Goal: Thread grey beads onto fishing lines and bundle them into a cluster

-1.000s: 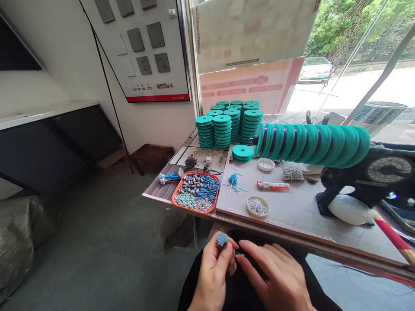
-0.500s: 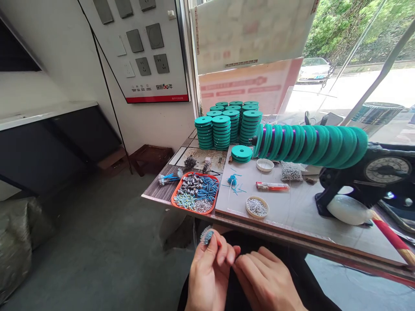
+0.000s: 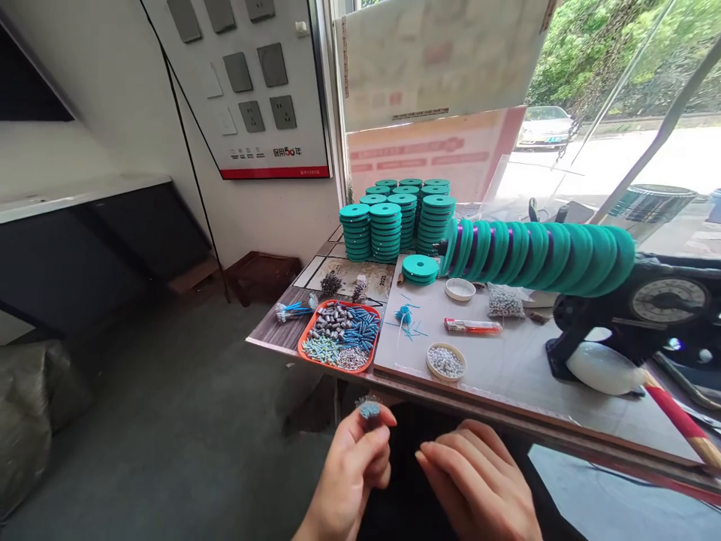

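Observation:
In front of the table edge, my left hand [image 3: 356, 462] pinches a small blue bundle [image 3: 369, 410] with thin spiky ends, held up between thumb and forefinger. My right hand [image 3: 478, 477] is a short way to the right, with its fingers curled and pressed together at the tips; whatever they hold, if anything, is too small to make out. Beyond my left hand is an orange tray [image 3: 300, 352] of grey sinkers, blue springs and small beads. A round dish [image 3: 463, 373] of whitish beads stands nearest my right hand on the board.
Green foam spools [image 3: 385, 229] stand in stacks at the back. More spools [image 3: 541, 255] sit on the shaft of a black machine [image 3: 670, 297], overhanging the board [image 3: 507, 391]. A blue tangle [image 3: 403, 314], a red-and-clear packet [image 3: 472, 326] and a shallow lid [image 3: 460, 288] lie there.
My hands have drawn apart from nearly touching. My left hand has turned and moved slightly, still gripping the blue bundle; my right hand has shifted right.

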Available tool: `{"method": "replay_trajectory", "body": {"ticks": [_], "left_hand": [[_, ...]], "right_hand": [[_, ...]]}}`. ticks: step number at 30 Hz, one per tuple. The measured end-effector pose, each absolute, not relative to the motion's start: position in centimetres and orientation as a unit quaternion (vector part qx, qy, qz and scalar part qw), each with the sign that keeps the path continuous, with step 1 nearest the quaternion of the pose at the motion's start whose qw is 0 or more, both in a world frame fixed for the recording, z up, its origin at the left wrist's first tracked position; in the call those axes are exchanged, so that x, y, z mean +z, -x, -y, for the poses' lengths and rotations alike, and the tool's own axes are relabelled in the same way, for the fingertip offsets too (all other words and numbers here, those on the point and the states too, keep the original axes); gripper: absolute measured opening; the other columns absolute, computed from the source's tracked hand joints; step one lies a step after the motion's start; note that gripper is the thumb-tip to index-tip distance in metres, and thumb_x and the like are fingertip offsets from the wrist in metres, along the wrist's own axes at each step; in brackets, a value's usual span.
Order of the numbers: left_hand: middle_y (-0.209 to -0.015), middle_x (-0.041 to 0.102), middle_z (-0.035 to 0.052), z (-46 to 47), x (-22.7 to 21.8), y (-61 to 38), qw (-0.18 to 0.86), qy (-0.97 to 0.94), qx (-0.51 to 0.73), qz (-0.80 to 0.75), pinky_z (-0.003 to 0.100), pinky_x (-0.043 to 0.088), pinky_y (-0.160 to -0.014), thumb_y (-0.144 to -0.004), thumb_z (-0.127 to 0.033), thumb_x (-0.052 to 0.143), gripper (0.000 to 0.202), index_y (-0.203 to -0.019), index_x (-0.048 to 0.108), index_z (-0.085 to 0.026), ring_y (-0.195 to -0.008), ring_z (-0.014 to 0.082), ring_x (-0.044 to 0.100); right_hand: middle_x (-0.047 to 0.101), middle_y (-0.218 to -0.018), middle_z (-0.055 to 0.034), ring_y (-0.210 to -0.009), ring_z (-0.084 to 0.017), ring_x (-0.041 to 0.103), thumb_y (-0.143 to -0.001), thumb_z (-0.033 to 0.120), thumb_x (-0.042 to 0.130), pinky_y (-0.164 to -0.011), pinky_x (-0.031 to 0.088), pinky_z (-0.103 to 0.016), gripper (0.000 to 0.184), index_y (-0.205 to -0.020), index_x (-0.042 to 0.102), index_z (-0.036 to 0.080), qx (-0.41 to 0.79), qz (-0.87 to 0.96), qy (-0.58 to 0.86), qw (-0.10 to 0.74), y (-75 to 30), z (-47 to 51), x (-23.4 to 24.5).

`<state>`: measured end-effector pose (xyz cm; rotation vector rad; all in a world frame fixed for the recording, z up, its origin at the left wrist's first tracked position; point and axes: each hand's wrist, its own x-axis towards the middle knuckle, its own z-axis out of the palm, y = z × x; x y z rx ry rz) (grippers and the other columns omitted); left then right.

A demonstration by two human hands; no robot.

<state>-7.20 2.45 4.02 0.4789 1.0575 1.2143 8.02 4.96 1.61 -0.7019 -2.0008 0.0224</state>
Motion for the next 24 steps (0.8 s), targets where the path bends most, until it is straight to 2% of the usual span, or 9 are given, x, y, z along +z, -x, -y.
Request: {"method": "replay_trajectory", "body": {"ticks": [4, 10, 16, 24], "left_hand": [[-0.049, 0.027, -0.0099, -2.3, 3.7, 6.9, 0.672, -0.232, 0.521, -0.473, 0.021, 0.016, -0.045, -0.067, -0.032, 0.069, 0.024, -0.08, 0.059, -0.014, -0.045, 0.0054, 0.018], [-0.053, 0.034, -0.01, -2.5, 2.5, 6.6, 0.68, -0.244, 0.526, -0.449, 0.021, 0.015, -0.042, -0.069, -0.043, 0.068, 0.034, -0.086, 0.051, -0.019, -0.042, 0.0038, 0.019], [-0.051, 0.032, -0.0108, -2.4, 2.5, 6.2, 0.674, -0.235, 0.527, -0.461, 0.02, 0.013, -0.039, -0.069, -0.054, 0.066, 0.044, -0.07, 0.038, -0.021, -0.04, 0.0031, 0.019], [-0.05, 0.03, -0.01, -2.6, 3.3, 6.2, 0.684, -0.219, 0.528, -0.453, 0.021, 0.013, -0.041, -0.067, -0.05, 0.069, 0.046, -0.062, 0.035, -0.019, -0.041, 0.003, 0.018]], "right_hand": [[0.061, -0.064, 0.0005, -0.056, -0.01, 0.055, -0.082, 0.008, 0.056, -0.066, 0.043, -0.029, 0.009, -0.083, 0.058, 0.016, 0.018, 0.823, 0.303, 0.481, -7.9, -4.9, 1.4], [0.061, -0.065, 0.0006, -0.057, -0.011, 0.055, -0.083, 0.008, 0.055, -0.068, 0.042, -0.029, 0.01, -0.083, 0.057, 0.017, 0.03, 0.82, 0.309, 0.481, -8.0, -4.9, 1.4], [0.061, -0.065, 0.0009, -0.058, -0.011, 0.055, -0.083, 0.008, 0.054, -0.069, 0.042, -0.029, 0.01, -0.084, 0.057, 0.018, 0.026, 0.823, 0.308, 0.476, -8.1, -4.9, 1.2], [0.06, -0.064, 0.0004, -0.059, -0.012, 0.055, -0.082, 0.007, 0.055, -0.07, 0.04, -0.03, 0.01, -0.082, 0.058, 0.017, 0.043, 0.817, 0.316, 0.48, -7.8, -4.7, 1.3]]}}
